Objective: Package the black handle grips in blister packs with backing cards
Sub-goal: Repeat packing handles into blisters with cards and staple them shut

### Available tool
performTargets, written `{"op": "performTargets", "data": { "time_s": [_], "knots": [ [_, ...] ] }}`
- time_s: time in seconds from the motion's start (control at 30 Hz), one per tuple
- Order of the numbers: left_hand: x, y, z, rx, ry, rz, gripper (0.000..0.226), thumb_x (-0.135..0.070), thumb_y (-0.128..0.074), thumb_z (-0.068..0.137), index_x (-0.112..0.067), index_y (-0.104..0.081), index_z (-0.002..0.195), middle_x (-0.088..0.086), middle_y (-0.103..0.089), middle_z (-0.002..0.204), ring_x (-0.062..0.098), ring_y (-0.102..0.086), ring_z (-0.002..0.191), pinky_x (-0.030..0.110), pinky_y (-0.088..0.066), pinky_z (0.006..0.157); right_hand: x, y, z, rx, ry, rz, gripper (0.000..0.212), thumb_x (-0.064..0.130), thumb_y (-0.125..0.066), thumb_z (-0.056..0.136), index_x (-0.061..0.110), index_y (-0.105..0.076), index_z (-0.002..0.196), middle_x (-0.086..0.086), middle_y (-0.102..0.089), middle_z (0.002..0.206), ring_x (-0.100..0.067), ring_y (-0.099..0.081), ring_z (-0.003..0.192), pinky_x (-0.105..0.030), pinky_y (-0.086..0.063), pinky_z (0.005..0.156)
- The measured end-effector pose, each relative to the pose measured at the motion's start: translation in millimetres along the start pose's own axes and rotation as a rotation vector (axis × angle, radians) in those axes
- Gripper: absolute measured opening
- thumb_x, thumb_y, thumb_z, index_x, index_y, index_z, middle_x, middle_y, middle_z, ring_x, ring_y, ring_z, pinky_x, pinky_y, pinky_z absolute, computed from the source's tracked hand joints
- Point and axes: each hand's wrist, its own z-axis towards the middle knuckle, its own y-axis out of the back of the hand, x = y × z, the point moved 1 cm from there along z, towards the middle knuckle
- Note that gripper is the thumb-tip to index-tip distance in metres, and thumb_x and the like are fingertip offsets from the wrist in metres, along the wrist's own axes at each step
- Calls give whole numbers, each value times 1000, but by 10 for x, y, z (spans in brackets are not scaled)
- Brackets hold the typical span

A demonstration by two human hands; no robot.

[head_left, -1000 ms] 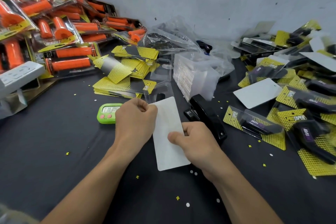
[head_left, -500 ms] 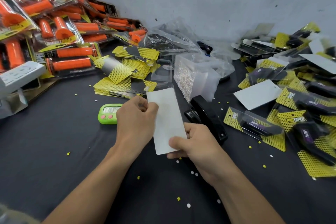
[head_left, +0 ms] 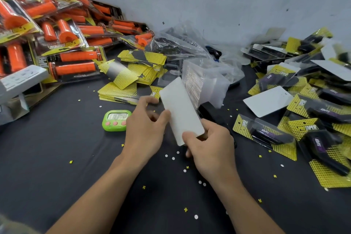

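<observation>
White backing card [head_left: 182, 108], blank face up and tilted, is held above the black table [head_left: 57, 167]; the right hand [head_left: 210, 150] has its grip clamped on the card's near end, thumb on top, fingers beneath; the left hand [head_left: 144, 133] has its grip loose and apart, thumb tip against the card's long edge; packed black handle grips [head_left: 266, 133] lie heaped at the right.
</observation>
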Motion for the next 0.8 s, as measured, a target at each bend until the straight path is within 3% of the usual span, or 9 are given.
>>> {"op": "performTargets", "data": {
  "time_s": [0.1,0.17,0.27,0.33,0.4,0.47,0.57,0.67,0.8],
  "knots": [
    [-42,-36,-66,99,-87,-51,21,-50,-63,86,-39,-59,104,-3,-70,66,20,-67,57,34,-54,59,39,-36,-48,-162,277,-234,20,17,-73,81,13,-57,70,4,-54,57,-11,-49,54,-15,-39,51],
    [-59,-54,-86,201,13,-166,29,-61,-54,85,-39,-61,102,-1,-72,68,26,-69,54,40,-57,55,36,-100,-72,-71,371,-306,10,15,-75,83,16,-66,78,6,-59,65,-9,-54,61,-21,-48,61],
    [-11,-62,-47,228,132,-139,47,-75,-50,77,-35,-63,100,-9,-73,76,14,-72,64,36,-58,61,-2,-112,-53,98,376,-345,10,12,-75,83,20,-74,90,4,-67,80,-18,-63,75,-37,-54,73],
    [16,-67,-1,199,184,-118,41,-62,-64,73,-30,-67,98,-9,-75,86,15,-72,81,42,-59,74,4,-116,-60,191,369,-332,20,10,-76,79,22,-78,95,8,-71,90,-16,-65,87,-32,-53,83],
    [33,-87,43,198,265,-245,24,-31,-76,79,-21,-71,100,0,-78,92,27,-74,93,51,-59,87,6,-137,-91,197,356,-299,18,10,-76,74,23,-79,86,13,-71,99,-9,-62,100,-13,-45,90],
    [51,-84,59,242,362,-456,20,-5,-72,87,-9,-71,107,12,-78,99,38,-73,100,56,-58,93,1,-130,-103,51,261,-237,11,15,-77,75,21,-68,72,13,-67,98,-5,-61,94,-7,-42,80],
    [53,-56,60,390,431,-726,28,3,-66,87,0,-67,115,22,-75,111,38,-73,100,53,-62,87,16,-71,-65,-54,54,-125,29,35,-80,78,27,-53,84,10,-66,81,-6,-63,71,-16,-47,62],
    [46,-49,58,477,431,-825,36,-1,-69,75,0,-68,111,21,-75,105,32,-74,89,43,-63,73,47,-50,-46,64,-90,33,27,21,-74,87,30,-51,94,5,-72,67,-9,-61,45,-23,-49,46],
    [54,-32,66,444,400,-783,43,-1,-71,68,-1,-68,111,16,-76,102,28,-74,91,36,-61,73,46,-57,-34,85,-116,110,27,7,-71,89,28,-56,95,0,-72,62,-13,-60,41,-25,-47,43]
  ]
}}
